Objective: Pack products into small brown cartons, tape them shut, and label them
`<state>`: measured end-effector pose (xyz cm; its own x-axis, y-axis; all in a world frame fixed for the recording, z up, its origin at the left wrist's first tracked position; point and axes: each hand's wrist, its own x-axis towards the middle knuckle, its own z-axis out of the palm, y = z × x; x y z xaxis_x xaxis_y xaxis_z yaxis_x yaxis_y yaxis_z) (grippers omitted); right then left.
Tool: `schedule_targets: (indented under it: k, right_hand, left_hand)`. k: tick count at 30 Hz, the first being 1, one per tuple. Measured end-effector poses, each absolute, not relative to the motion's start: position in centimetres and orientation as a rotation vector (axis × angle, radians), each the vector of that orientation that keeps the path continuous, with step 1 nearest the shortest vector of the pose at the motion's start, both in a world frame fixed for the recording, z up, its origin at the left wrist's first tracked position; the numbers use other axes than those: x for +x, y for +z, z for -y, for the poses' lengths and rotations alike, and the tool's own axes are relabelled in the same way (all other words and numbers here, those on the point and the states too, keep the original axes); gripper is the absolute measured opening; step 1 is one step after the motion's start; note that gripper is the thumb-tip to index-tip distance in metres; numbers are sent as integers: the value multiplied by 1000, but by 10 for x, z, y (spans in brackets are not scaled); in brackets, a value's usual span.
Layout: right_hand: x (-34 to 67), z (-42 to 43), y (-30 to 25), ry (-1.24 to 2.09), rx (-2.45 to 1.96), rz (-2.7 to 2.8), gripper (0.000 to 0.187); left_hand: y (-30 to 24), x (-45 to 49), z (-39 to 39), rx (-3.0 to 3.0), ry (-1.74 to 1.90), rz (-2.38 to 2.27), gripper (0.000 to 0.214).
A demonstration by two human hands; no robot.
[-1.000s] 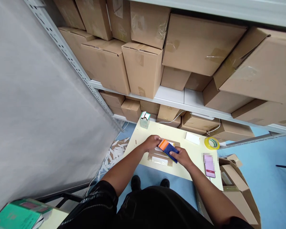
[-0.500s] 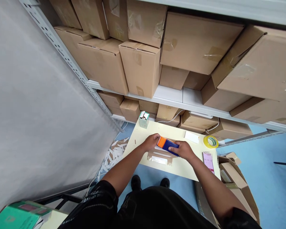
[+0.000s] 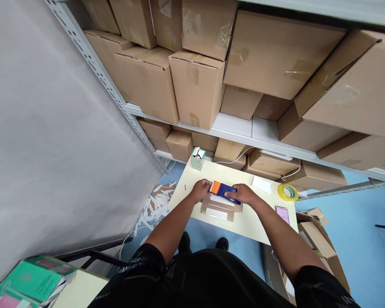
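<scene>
A flat blue and orange box (image 3: 223, 189) is held between my two hands above the table (image 3: 188, 201). My left hand (image 3: 200, 190) is closed at its orange end, with the fingertips partly hidden. My right hand (image 3: 244, 193) grips the blue end, its thumb lying across the top face. Just below the box lies a flat brown cardboard package (image 3: 230, 215) with white labels, partly covered by the box and my hands.
On the table are a small green box (image 3: 198, 161), a white box (image 3: 262, 185), a yellow tape roll (image 3: 288, 192) and a phone (image 3: 282, 214). Shelves of cardboard boxes (image 3: 195, 90) rise behind. Paper strips (image 3: 158, 200) litter the floor left; an open carton (image 3: 322, 239) stands right.
The view has shifted slightly. Both hands keep hold of the blue and orange box, and more of the cardboard package beneath it now shows.
</scene>
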<state>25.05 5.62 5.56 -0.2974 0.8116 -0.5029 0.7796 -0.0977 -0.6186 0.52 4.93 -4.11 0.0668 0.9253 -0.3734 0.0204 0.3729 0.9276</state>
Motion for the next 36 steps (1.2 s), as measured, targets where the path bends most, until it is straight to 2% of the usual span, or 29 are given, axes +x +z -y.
schedule_targets:
  k: [5, 12, 18, 27, 36]
  right_hand:
    - [256, -60, 55, 1414, -1874, 2075, 50]
    - [266, -60, 53, 1436, -1841, 2143, 50]
    - [277, -52, 52, 1457, -1810, 2031, 53]
    - [303, -39, 70, 1376, -1922, 2154, 52]
    - [298, -38, 69, 1289, -2025, 2196, 49]
  left_hand:
    - [-40, -17, -45, 892, 881, -1324, 34]
    - [-43, -50, -15, 981, 839, -1441, 31]
    - [-60, -24, 10, 929, 797, -1465, 30]
    - [-65, 0, 12, 1099, 795, -1475, 32]
    - [-85, 40, 9, 1292, 727, -1625, 21]
